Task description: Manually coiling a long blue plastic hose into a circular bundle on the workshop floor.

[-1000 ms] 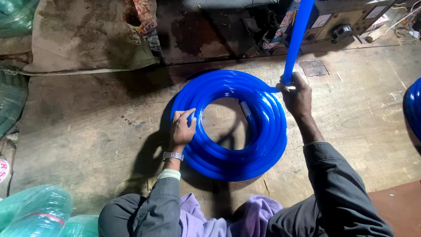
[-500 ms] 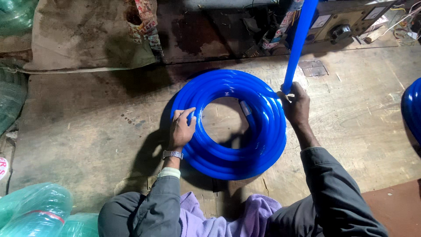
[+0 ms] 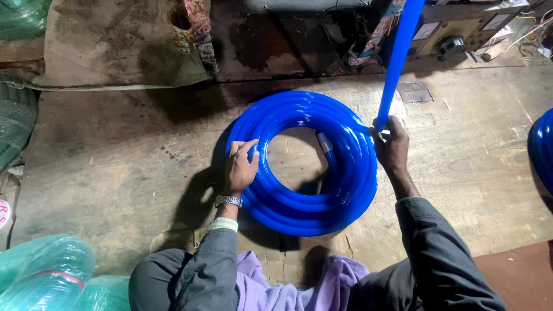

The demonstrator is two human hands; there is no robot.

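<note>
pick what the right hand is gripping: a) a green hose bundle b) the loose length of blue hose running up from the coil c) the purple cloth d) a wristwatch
b: the right hand closes around the blue hose where it leaves the coil.

A coil of hose (image 3: 305, 164) is lying mid-floor, the left hand (image 3: 241, 168) resting on its left rim, the right hand (image 3: 393, 144) gripping the hose length (image 3: 398, 55) rising at its right, bagged coils (image 3: 43, 273) sitting near left.

Dim, uneven overhead light; glare streaks the blue hose coil (image 3: 302, 164), dark shadows pool left of it, and focus stays sharp throughout.
</note>
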